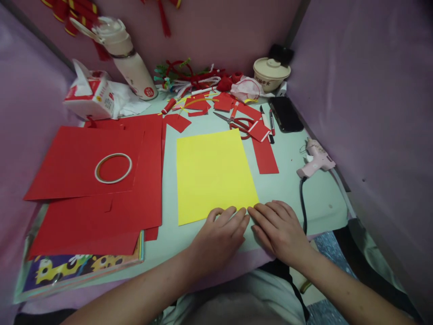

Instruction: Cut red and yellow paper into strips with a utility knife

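A yellow sheet of paper [214,176] lies flat in the middle of the table. My left hand [221,232] rests at its near edge, fingers bent and tips on or beside the paper. At the sheet's near right corner is my right hand [279,230], its fingers extended and slightly apart, holding nothing. The two hands' fingertips almost meet. Beyond the sheet are scissors [232,121] with red handles, partly under red paper scraps [260,131]. A red strip [265,155] lies to the right of the sheet.
Large red sheets [149,180] with a tape roll [113,168] on top cover the left side. A pink glue gun [316,159] and black phone [286,114] lie at right. Behind stand a tissue box [91,100], white bottle [133,72] and lidded bowl [271,72].
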The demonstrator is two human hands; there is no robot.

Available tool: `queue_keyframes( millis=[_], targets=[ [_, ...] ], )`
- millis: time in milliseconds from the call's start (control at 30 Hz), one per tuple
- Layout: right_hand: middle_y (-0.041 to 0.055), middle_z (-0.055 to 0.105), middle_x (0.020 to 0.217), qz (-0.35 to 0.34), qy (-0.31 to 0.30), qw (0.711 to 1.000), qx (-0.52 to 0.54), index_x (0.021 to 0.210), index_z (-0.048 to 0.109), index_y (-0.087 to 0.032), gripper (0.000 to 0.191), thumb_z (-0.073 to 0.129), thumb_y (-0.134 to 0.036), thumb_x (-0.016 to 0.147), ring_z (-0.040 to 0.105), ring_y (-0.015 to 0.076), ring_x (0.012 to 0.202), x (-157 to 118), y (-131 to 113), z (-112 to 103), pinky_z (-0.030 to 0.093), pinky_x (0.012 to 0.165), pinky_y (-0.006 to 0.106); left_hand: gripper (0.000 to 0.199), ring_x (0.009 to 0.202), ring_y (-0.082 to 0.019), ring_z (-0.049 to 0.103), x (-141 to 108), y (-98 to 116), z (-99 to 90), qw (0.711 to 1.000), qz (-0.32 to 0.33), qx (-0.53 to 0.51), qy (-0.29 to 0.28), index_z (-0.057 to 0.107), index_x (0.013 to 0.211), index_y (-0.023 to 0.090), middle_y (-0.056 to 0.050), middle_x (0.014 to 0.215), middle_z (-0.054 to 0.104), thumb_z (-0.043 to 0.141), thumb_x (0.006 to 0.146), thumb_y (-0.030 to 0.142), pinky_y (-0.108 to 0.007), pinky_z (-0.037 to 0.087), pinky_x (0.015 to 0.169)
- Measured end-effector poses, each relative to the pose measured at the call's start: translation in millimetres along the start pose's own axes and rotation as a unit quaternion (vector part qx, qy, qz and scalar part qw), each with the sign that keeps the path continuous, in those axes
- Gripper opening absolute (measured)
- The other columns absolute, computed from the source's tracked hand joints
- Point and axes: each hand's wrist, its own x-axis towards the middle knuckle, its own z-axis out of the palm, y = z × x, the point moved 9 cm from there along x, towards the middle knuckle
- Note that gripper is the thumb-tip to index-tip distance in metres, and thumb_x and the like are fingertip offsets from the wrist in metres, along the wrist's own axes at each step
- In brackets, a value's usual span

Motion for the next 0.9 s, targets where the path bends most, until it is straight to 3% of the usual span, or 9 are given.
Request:
queue_keyframes(
  millis=[400, 567, 733, 900],
  targets=[
    [0.0088, 0.072, 0.117, 0.04, 0.019, 0.999, -0.028, 0.121, 0.065, -0.013, 0.028, 0.059, -0.021, 0.095, 0.056, 0.0275, 0.103, -16, 16, -11, 0.041, 0.09, 0.044, 0.04, 0.116, -0.024, 0.049, -2, 0, -1.5, 1.0, -0.004, 0.0, 0.003, 0.051, 0.138, 0.014, -0.009, 0.145, 0.053, 0.039, 0.103, 0.028, -0.041, 0.036, 0.094],
    [0.0133, 0.069, 0.118, 0.047, 0.044, 0.998, -0.008, 0.127, 0.061, -0.01, 0.035, 0.059, -0.019, 0.093, 0.056, 0.029, 0.105, -16, 12, -17, 0.043, 0.091, 0.047, 0.04, 0.117, -0.024, 0.049, -2, 1, 0.2, 1.0, -0.001, 0.012, 0.007, 0.051, 0.138, 0.014, -0.009, 0.146, 0.052, 0.041, 0.103, 0.029, -0.041, 0.037, 0.093],
    [0.0166, 0.065, 0.123, 0.005, 0.013, 0.999, 0.031, 0.13, 0.059, -0.007, 0.039, 0.058, -0.018, 0.092, 0.056, 0.029, 0.111, -7, -8, 2, 0.045, 0.096, 0.047, 0.044, 0.116, -0.023, 0.051, -1, 2, -0.2, 0.999, 0.001, 0.027, 0.016, 0.048, 0.142, 0.012, -0.01, 0.145, 0.053, 0.042, 0.103, 0.03, -0.04, 0.039, 0.092],
    [0.0164, 0.065, 0.122, 0.008, 0.008, 0.999, 0.03, 0.128, 0.06, -0.008, 0.038, 0.058, -0.019, 0.092, 0.056, 0.0296, 0.11, -9, -7, 14, 0.046, 0.096, 0.048, 0.044, 0.119, -0.023, 0.051, -8, 4, -3.2, 0.999, 0.003, 0.026, 0.018, 0.05, 0.139, 0.012, -0.01, 0.144, 0.053, 0.048, 0.101, 0.033, -0.038, 0.038, 0.095]
  ],
)
